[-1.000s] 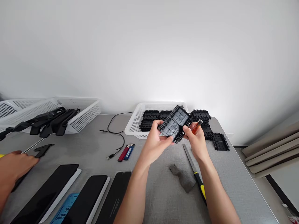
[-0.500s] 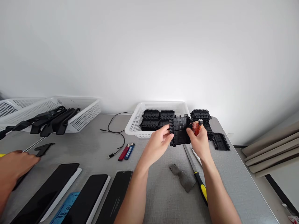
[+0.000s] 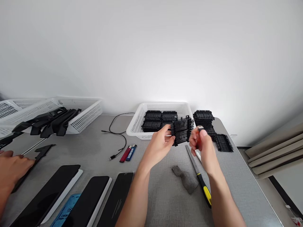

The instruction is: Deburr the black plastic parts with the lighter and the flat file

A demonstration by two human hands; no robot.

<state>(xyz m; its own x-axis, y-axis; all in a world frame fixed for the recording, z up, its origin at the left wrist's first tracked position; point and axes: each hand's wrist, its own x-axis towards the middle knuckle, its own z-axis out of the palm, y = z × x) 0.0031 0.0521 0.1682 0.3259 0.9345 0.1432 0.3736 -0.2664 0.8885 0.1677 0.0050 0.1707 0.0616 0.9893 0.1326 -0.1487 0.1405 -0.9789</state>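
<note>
My left hand (image 3: 161,141) grips a flat black plastic part (image 3: 182,130) by its left edge, tilted up over the table. The part is square with toothed sides and small tabs on top. To the right of it, my right hand (image 3: 204,148) is closed around an orange lighter (image 3: 199,138), thumb near its top; fingers cover much of it. A small gap separates the lighter from the part. Behind, a white basket (image 3: 134,126) holds several similar black parts (image 3: 152,121). More black parts (image 3: 203,118) are stacked to the right, with a single one (image 3: 224,142) in front.
On the table lie a file (image 3: 201,181) with a yellow-black handle, a grey cloth-like scrap (image 3: 187,179), red (image 3: 125,154) and blue (image 3: 131,153) lighters, a cable (image 3: 118,134) and several phones (image 3: 94,198). Another person's hand (image 3: 14,167) holds a long black part at left.
My right hand has let go of the black part and moved slightly right and down with the lighter. The part has tilted in my left hand. The other person's hand has shifted left.
</note>
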